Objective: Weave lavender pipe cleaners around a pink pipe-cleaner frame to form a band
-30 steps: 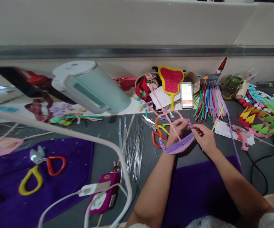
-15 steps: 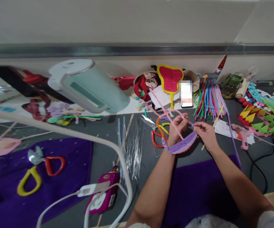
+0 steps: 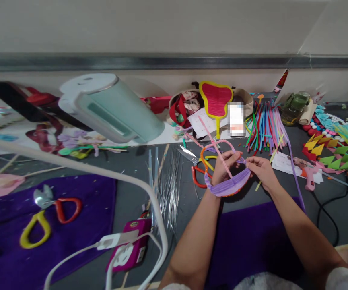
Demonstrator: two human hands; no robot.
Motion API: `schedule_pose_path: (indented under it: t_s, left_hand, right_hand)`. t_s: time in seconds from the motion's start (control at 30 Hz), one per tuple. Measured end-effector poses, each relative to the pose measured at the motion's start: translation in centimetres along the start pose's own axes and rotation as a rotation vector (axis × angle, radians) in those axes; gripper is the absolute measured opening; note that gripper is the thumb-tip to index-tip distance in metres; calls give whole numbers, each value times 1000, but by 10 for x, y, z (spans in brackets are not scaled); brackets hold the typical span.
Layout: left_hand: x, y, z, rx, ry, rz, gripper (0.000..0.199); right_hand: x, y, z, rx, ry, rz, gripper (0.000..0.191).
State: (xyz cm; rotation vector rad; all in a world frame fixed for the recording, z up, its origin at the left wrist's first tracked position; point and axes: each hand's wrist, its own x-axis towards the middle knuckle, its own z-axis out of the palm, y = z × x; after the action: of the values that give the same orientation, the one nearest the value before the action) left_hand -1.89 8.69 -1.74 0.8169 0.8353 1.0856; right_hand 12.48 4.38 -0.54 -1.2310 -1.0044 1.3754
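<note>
Both hands work on a pipe-cleaner fan frame [image 3: 231, 183], with an orange, pink and purple rim, a pink centre stem and a lower part filled with purple rows. My left hand [image 3: 225, 165] is inside the loop, its fingers closed around the rim's right side. At that same edge, my right hand [image 3: 262, 169] pinches a purple pipe cleaner with thumb and fingertips. A thin yellow-green strip [image 3: 258, 185] passes under the right hand. Left of the frame lie scissors [image 3: 198, 177] with red and yellow handles, partly hidden behind it.
Behind stand a red-and-yellow fan [image 3: 216, 98], a phone [image 3: 236, 119] and a pipe-cleaner bundle [image 3: 266, 125]. A glue gun [image 3: 309, 175] lies right. Leftward are wires [image 3: 172, 189], a pitcher [image 3: 116, 108], shears [image 3: 45, 201], a power bank [image 3: 131, 245] and a white cable [image 3: 143, 185].
The fan frame's pink stem has tilted slightly to the right at its upper end. My left fingers have shifted a little along the rim; my right hand keeps its pinch.
</note>
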Motion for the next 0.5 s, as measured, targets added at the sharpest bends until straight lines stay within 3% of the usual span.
schedule_pose_path:
  t_s: [0.3, 0.5]
  left_hand:
    - [-3, 3, 3, -22, -26, -22, 28]
    - [-1, 2, 3, -6, -26, 21, 27]
  right_hand:
    - [1, 3, -1, -73, -15, -72, 20]
    - [-3, 3, -1, -538, 42, -318, 14]
